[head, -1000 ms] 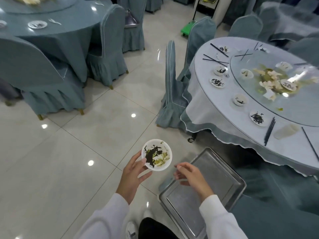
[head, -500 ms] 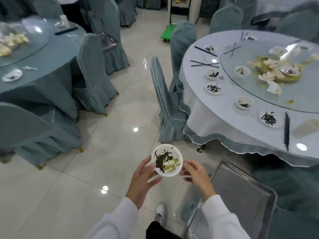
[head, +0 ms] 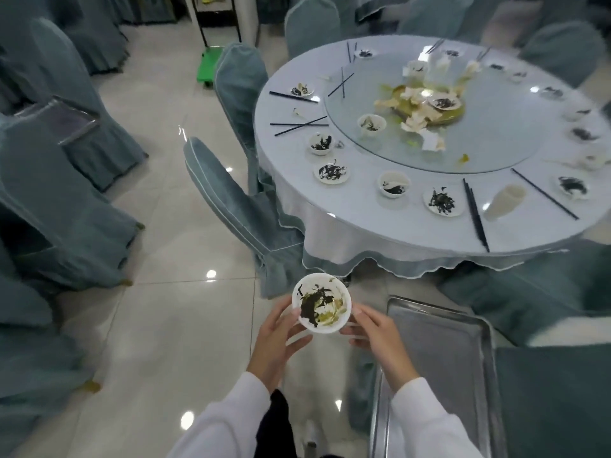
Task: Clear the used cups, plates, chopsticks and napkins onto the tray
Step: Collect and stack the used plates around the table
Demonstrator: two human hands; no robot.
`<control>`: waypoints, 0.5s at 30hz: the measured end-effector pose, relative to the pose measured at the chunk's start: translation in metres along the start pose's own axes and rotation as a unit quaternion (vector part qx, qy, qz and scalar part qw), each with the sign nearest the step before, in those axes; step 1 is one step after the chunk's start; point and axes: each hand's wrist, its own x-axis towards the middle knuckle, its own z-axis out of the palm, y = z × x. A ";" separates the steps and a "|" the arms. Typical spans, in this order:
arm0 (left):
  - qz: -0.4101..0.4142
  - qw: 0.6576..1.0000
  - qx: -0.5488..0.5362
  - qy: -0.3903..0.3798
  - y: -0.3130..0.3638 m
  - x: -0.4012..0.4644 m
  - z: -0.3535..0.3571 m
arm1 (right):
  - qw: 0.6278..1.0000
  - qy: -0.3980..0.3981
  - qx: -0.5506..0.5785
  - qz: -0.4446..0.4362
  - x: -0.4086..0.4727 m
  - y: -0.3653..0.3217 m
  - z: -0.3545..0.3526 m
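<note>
Above the tiled floor, left of the metal tray (head: 439, 365), a soiled white bowl (head: 321, 303) (dark and yellow-green residue) sits clamped between left hand (head: 277, 338) and right hand (head: 380, 338). More used dishes remain on the round bench (head: 363, 223). No legible writing anywhere.

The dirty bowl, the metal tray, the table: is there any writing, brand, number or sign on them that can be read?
None can be read.
The dirty bowl held between the left hand and right hand: only dark and yellow-green food smears, no print.
The metal tray: bare, no label visible.
The round table and its dishes: no lettering visible; the far side is blurred.
</note>
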 end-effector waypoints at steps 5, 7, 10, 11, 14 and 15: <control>-0.026 0.998 0.028 -0.057 0.023 0.065 0.023 | 0.997 0.078 0.027 0.012 0.042 -0.020 -0.004; -0.034 0.994 0.025 -0.097 0.037 0.092 0.028 | 0.994 0.106 0.034 0.008 0.059 -0.035 -0.002; -0.055 0.986 0.024 -0.154 0.062 0.137 0.034 | 0.989 0.139 0.045 -0.002 0.086 -0.060 0.003; -0.059 0.984 0.022 -0.169 0.071 0.152 0.036 | 0.988 0.145 0.045 -0.006 0.095 -0.069 0.006; -0.073 0.979 0.011 -0.188 0.089 0.188 0.041 | 0.985 0.163 0.048 -0.011 0.117 -0.091 0.012; -0.079 0.979 0.004 -0.188 0.092 0.199 0.041 | 0.985 0.166 0.047 -0.011 0.124 -0.096 0.014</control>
